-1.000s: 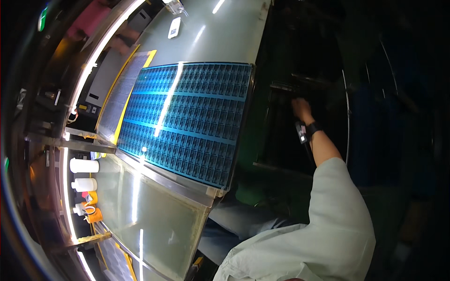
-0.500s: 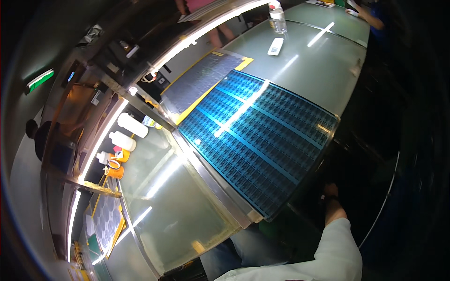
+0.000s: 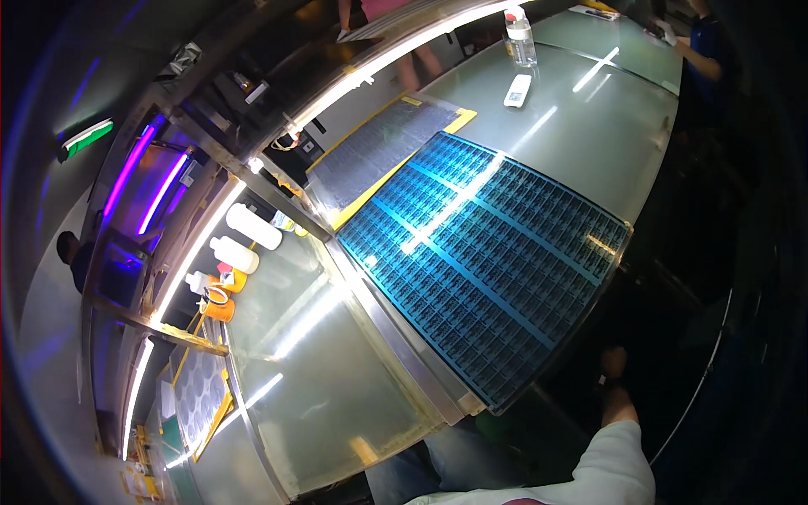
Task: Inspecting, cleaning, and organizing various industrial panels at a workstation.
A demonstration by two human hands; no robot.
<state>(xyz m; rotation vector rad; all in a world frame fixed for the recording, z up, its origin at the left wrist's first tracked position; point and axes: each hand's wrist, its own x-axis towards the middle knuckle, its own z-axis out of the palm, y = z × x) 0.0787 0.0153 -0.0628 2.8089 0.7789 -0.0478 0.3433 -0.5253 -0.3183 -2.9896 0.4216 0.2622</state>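
A large blue-and-black panel (image 3: 484,282), printed with a dense grid of small repeated patterns, lies flat on the glass-topped table (image 3: 324,396). Its near corner reaches the table's front edge, beside a metal strip. My right hand (image 3: 613,362) hangs low in the dark, off the table and below the panel's right edge. A band circles that wrist, and a white sleeve covers the upper arm. Shadow hides the fingers, and nothing can be made out in them. My left hand is out of the picture.
Behind the panel lies a dark sheet with yellow borders (image 3: 379,151). A clear bottle (image 3: 522,42) and a white handheld device (image 3: 517,91) stand farther back. White bottles (image 3: 252,227) and orange tape rolls (image 3: 218,305) sit left. Other people work at the far right and left.
The view has shifted, so the table and panel appear slightly farther right and lower. Purple lights now glow at the left. The far-right person shows more. My right hand still hangs low.
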